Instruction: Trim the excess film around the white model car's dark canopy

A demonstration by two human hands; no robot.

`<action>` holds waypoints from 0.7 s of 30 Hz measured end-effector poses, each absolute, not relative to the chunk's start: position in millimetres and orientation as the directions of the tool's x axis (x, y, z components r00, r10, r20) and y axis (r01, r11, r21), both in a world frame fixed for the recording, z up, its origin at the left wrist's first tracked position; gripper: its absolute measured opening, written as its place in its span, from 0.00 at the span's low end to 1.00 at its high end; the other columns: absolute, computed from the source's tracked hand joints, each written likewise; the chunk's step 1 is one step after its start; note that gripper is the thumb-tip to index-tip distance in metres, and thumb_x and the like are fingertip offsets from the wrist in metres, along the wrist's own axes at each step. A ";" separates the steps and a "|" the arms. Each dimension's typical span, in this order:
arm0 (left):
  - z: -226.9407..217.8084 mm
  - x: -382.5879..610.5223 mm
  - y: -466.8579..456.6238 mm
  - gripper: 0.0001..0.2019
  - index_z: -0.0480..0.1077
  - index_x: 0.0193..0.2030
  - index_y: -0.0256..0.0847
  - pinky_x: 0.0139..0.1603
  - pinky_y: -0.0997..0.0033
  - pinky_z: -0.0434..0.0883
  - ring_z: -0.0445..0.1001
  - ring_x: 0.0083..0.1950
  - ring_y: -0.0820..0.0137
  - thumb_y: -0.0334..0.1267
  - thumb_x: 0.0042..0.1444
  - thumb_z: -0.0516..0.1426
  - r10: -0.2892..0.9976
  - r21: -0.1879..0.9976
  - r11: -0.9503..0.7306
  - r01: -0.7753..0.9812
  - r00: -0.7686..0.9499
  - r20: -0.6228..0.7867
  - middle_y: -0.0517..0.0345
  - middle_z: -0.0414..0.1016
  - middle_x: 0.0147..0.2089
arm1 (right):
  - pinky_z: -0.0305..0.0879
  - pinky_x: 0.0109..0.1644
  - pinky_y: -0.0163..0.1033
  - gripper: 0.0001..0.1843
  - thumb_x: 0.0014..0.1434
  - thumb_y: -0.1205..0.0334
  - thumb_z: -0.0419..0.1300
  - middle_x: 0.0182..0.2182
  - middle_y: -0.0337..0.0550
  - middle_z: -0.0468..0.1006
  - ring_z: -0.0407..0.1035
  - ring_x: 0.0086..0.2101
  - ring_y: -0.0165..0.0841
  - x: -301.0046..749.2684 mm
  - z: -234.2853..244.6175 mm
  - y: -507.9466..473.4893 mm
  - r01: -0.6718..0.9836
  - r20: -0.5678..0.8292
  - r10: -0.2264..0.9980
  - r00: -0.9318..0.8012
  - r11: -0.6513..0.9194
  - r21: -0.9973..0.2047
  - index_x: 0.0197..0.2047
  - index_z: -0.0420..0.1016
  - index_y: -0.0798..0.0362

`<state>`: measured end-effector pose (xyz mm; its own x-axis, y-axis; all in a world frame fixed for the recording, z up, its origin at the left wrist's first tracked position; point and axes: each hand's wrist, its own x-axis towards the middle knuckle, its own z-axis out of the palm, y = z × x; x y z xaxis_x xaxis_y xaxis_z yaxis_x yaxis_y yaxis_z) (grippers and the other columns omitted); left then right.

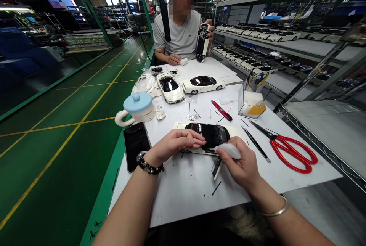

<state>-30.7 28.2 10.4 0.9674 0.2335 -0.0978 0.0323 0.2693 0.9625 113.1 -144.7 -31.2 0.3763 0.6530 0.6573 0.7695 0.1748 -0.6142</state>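
Observation:
A white model car (236, 131) with a black roof lies across the table in front of me, its near door (217, 169) swung out toward me. My left hand (181, 141) rests over the car's left part, fingers stretched out flat with the tips at the edge of the dark roof. My right hand (241, 162) is closed around a small white squeeze bottle (230, 150), its narrow end pointing left at the car's side above the door. The fingers partly hide the car's near side.
Red-handled scissors (294, 152), tweezers (256, 143) and a red utility knife (221, 110) lie right and behind. A lidded mug (140, 106) and phone (136, 145) stand left. Two more model cars (203, 84) are farther back. Opposite, a person holds another car (202, 44).

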 end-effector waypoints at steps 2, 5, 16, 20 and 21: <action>10.2 -30.4 28.4 0.09 0.76 0.29 0.34 0.55 0.67 0.71 0.74 0.52 0.59 0.40 0.49 0.63 0.228 0.962 0.272 0.029 0.969 -0.094 0.46 0.75 0.49 | 0.60 0.30 0.35 0.10 0.61 0.64 0.58 0.26 0.36 0.63 0.61 0.28 0.29 113.1 -31.4 -144.6 0.771 0.662 0.652 0.369 0.182 -0.610 0.32 0.59 0.52; 10.1 -29.9 28.6 0.09 0.75 0.25 0.35 0.55 0.67 0.71 0.74 0.52 0.60 0.40 0.48 0.63 0.224 0.960 0.278 0.031 0.970 -0.096 0.47 0.75 0.49 | 0.60 0.30 0.35 0.09 0.61 0.65 0.58 0.26 0.37 0.64 0.60 0.27 0.29 113.3 -31.4 -144.4 0.775 0.661 0.659 0.359 0.185 -0.604 0.32 0.60 0.52; 9.8 -29.7 27.7 0.08 0.77 0.32 0.34 0.55 0.67 0.71 0.74 0.52 0.60 0.38 0.50 0.63 0.221 0.961 0.274 0.035 0.970 -0.099 0.45 0.74 0.50 | 0.58 0.30 0.34 0.10 0.61 0.67 0.58 0.26 0.36 0.63 0.59 0.28 0.28 113.4 -32.7 -146.0 0.775 0.670 0.660 0.340 0.207 -0.597 0.32 0.58 0.52; 9.6 -29.6 28.1 0.10 0.78 0.36 0.33 0.55 0.67 0.71 0.74 0.52 0.60 0.38 0.51 0.62 0.215 0.964 0.263 0.045 0.971 -0.104 0.44 0.74 0.51 | 0.57 0.30 0.34 0.10 0.61 0.67 0.58 0.26 0.36 0.62 0.58 0.27 0.28 113.0 -32.9 -145.3 0.774 0.676 0.655 0.337 0.217 -0.595 0.32 0.58 0.52; 9.6 -29.8 28.3 0.10 0.78 0.36 0.33 0.55 0.67 0.71 0.74 0.52 0.60 0.38 0.51 0.61 0.214 0.964 0.262 0.047 0.971 -0.105 0.44 0.74 0.50 | 0.57 0.30 0.34 0.10 0.61 0.67 0.58 0.26 0.36 0.62 0.58 0.27 0.28 113.0 -32.9 -145.3 0.774 0.678 0.653 0.337 0.218 -0.594 0.32 0.58 0.52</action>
<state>-29.8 28.3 9.6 0.9711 0.2143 -0.1051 0.0465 0.2620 0.9640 113.0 -145.3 -32.9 0.3366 0.6533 0.6781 0.7739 0.2183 -0.5945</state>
